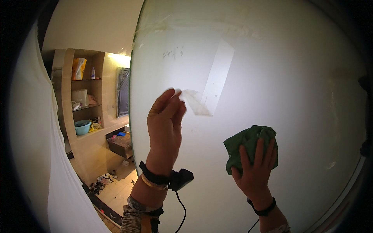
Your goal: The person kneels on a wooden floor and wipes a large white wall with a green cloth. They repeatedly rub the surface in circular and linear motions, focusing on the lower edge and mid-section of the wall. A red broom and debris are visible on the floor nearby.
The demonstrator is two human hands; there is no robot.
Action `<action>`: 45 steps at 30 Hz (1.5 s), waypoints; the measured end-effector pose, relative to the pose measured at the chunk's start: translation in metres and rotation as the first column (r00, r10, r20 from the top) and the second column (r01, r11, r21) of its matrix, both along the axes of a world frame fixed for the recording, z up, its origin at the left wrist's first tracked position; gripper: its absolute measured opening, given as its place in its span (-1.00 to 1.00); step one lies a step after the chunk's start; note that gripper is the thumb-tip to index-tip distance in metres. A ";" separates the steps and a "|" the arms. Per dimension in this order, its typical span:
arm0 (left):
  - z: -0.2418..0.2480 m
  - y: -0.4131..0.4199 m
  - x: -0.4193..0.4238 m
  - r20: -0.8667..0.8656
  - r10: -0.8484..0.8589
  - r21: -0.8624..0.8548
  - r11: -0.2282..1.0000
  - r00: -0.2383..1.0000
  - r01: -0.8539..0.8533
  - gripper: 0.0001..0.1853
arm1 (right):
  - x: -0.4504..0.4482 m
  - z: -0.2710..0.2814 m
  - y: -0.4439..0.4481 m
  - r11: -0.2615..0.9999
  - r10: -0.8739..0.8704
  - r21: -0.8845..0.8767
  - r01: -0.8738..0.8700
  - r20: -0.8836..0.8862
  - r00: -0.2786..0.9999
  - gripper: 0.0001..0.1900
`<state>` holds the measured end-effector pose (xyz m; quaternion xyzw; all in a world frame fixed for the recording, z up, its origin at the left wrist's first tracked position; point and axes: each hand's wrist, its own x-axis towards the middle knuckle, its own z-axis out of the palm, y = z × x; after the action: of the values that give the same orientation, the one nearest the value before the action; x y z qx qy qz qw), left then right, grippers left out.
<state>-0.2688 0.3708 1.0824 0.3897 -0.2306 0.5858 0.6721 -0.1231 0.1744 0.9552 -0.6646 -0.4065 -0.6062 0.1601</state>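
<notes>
A large frosted glass panel [279,87] fills most of the view in front of me. My left hand [167,116] pinches the loose end of a thin translucent strip of film or tape [196,102] between thumb and fingers. That strip runs down to the right and meets a lighter, slanted band [219,77] on the glass; whether the band is film still stuck there or a mark, I cannot tell. To the right and lower, my right hand [256,166] presses a folded green cloth [252,142] flat against the panel, fingers spread over it.
Left of the panel's green edge [132,96], wall shelves [87,80] hold a light-blue basin [82,127], a bottle [93,73] and bags. Below them are a dark counter [120,142] and a heap of rags or debris [103,182]. White sheeting [62,174] hangs at far left.
</notes>
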 end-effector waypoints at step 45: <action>-0.197 -0.026 0.076 0.209 0.977 0.750 -0.181 -0.032 -0.636 -0.40 | 0.068 0.021 -0.087 0.924 -0.097 0.373 0.087 0.010 0.995 -0.43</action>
<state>-0.1924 0.3451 0.8858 0.7691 0.0747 0.6291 -0.0839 -0.0554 0.0874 0.9759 -0.6318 -0.2549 -0.6885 0.2487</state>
